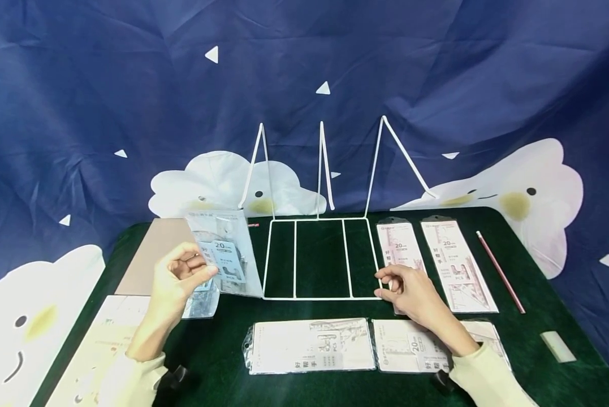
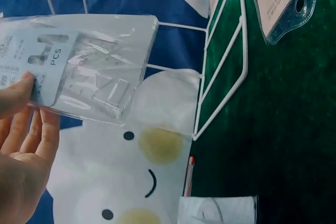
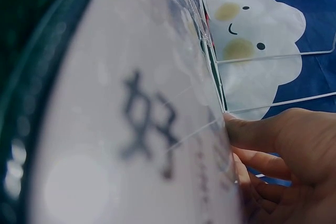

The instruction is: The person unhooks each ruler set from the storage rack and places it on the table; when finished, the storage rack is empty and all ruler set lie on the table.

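My left hand (image 1: 169,282) pinches a clear packet with a blue card (image 1: 228,263), marked 20 and PCS, between thumb and fingers. The packet is tilted up at the left side of a white wire rack (image 1: 347,260), and clear plastic rulers (image 2: 97,56) show through it in the left wrist view. My right hand (image 1: 416,291) pinches the rack's right side near its front corner with thumb and forefinger. Another blue packet (image 1: 202,305) lies flat under my left hand. Beside my right hand lies a packet with a pink card (image 1: 400,243), partly covered by the fingers.
A second pink packet (image 1: 459,265), a red pencil (image 1: 500,271) and a pale eraser (image 1: 557,346) lie on the right. Packets with pale cards (image 1: 311,345) line the front. A brown notebook (image 1: 148,254) and a cream one (image 1: 113,328) lie left. Rack prongs rise before the blue curtain (image 1: 304,45).
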`<state>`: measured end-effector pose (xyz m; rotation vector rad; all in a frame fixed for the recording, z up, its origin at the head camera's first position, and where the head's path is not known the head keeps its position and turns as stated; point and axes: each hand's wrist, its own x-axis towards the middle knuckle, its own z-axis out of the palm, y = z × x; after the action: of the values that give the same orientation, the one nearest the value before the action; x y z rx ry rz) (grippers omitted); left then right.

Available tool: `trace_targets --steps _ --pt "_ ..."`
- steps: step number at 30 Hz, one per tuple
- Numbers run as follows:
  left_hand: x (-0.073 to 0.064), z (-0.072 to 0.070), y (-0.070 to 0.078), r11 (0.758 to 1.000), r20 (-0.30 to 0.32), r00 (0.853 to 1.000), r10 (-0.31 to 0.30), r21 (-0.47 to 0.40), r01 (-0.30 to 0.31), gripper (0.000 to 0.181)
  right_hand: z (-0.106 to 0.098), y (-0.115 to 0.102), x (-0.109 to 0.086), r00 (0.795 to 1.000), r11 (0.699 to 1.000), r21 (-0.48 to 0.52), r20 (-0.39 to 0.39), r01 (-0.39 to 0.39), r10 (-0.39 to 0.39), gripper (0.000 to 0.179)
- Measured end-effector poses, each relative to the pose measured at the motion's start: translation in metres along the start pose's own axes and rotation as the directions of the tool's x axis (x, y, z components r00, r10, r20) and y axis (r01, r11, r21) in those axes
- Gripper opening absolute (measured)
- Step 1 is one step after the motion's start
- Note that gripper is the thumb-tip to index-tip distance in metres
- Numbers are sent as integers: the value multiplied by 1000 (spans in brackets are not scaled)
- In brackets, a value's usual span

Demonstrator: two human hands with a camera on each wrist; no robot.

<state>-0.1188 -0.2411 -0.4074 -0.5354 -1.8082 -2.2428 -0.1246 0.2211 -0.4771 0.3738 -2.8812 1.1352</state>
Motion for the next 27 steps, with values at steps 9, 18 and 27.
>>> trace_targets --steps 9,18,27 --pt "4 -12 -10 997 -66 995 -78 -14 77 37 -2 -1 0 999 1000 8 16 -31 30 28" --pt "3 -25 -32 912 -127 922 -367 146 383 33 -2 -1 0 1000 1000 10 14 -22 22 27" --pt "2 -31 -54 759 -192 846 -497 377 531 50 -1 0 0 1000 1000 10 16 -24 24 27"
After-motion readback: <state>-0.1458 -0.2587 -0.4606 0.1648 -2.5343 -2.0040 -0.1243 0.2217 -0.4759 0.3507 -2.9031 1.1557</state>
